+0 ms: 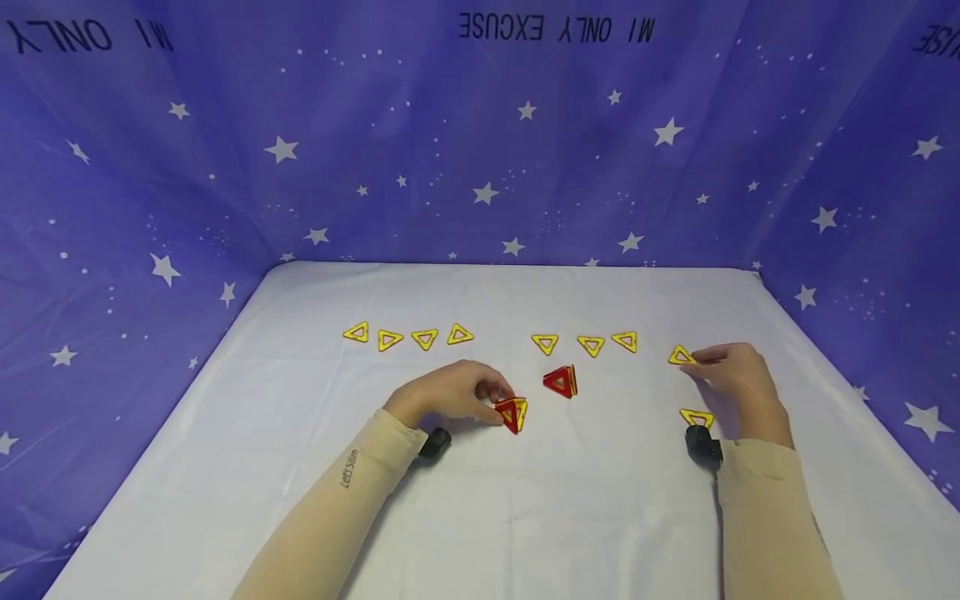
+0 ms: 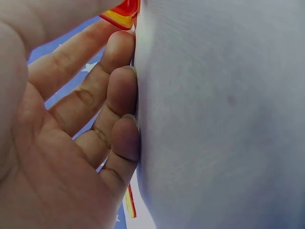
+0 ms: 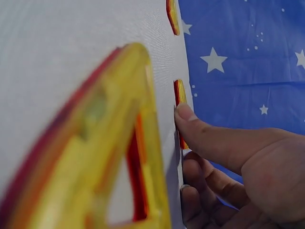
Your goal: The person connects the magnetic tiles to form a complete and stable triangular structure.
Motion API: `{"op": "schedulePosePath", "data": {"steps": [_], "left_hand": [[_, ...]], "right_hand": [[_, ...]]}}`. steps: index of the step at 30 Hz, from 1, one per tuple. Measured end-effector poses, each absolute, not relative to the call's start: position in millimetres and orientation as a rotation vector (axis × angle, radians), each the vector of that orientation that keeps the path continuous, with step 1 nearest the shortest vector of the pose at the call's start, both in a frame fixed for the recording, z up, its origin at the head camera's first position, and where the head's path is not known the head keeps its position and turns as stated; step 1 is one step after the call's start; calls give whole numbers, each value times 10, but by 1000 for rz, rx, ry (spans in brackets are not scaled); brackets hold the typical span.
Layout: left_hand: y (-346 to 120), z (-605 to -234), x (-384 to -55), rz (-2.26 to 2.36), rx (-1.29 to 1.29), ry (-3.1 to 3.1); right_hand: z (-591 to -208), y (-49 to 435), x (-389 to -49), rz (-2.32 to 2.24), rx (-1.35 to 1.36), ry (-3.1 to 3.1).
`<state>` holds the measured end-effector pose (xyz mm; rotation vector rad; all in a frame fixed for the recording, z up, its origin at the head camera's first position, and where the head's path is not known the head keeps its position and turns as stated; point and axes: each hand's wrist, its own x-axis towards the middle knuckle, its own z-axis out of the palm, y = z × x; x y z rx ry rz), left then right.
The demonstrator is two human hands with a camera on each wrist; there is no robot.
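My left hand [image 1: 450, 393] pinches a small red-and-yellow triangular magnetic-tile shape [image 1: 510, 416] between thumb and index finger, low over the table. In the left wrist view, the other fingertips [image 2: 125, 136] rest along the white cloth, and only an edge of the held shape [image 2: 125, 15] shows at the top. A second red-and-yellow shape [image 1: 559, 382] stands just beyond it. On the right, my right hand [image 1: 741, 382] pinches a yellow triangular magnetic tile [image 1: 680, 357] by its edge, thumb on top, as the right wrist view confirms. Another yellow tile [image 1: 697, 417] lies near that wrist.
Several yellow triangular tiles [image 1: 425, 338] form a row at the back left. Further ones [image 1: 591, 345] lie at the back centre. White cloth [image 1: 570, 517] covers the table. A purple star-printed curtain [image 1: 480, 142] encloses the back and sides.
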<state>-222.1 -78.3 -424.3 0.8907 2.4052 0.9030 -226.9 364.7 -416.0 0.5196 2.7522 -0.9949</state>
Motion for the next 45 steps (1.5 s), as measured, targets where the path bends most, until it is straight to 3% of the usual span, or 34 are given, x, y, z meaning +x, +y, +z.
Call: {"op": "schedulePosePath", "data": {"steps": [14, 28, 45], "left_hand": [[-764, -4195, -2202, 918, 898, 2406], [-771, -4202, -2213, 906, 953, 2408], [-741, -4193, -2237, 937, 911, 2451]], "right_hand": [[-3899, 3530, -2254, -1221, 332, 2875], [-3515, 2888, -2202, -1397, -359, 2739], [-3698, 2093, -2169, -1263, -642, 2460]]}}
